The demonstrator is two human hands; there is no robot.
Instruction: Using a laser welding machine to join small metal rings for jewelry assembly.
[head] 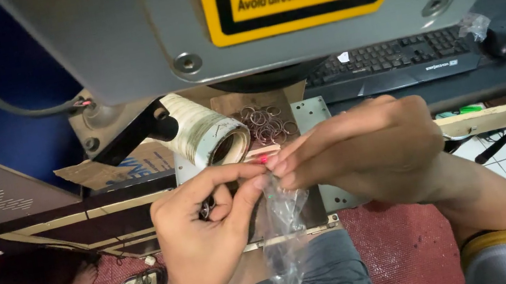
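My left hand [202, 229] and my right hand [363, 144] meet at their fingertips over the top edge of a small clear plastic bag [286, 239], which hangs down between them above my lap. Both hands pinch the bag's mouth. A metal ring shows inside the curled fingers of my left hand. Behind my hands lies a pile of metal key rings [267, 124] on a brown board, and a roll of pale tape [211, 135] sits just left of them.
A grey laser machine head [133, 39] with a yellow warning label hangs overhead. A black keyboard [390, 61] sits at the back right. A metal plate [311, 112] lies under my hands. Red carpet and white floor tiles lie below.
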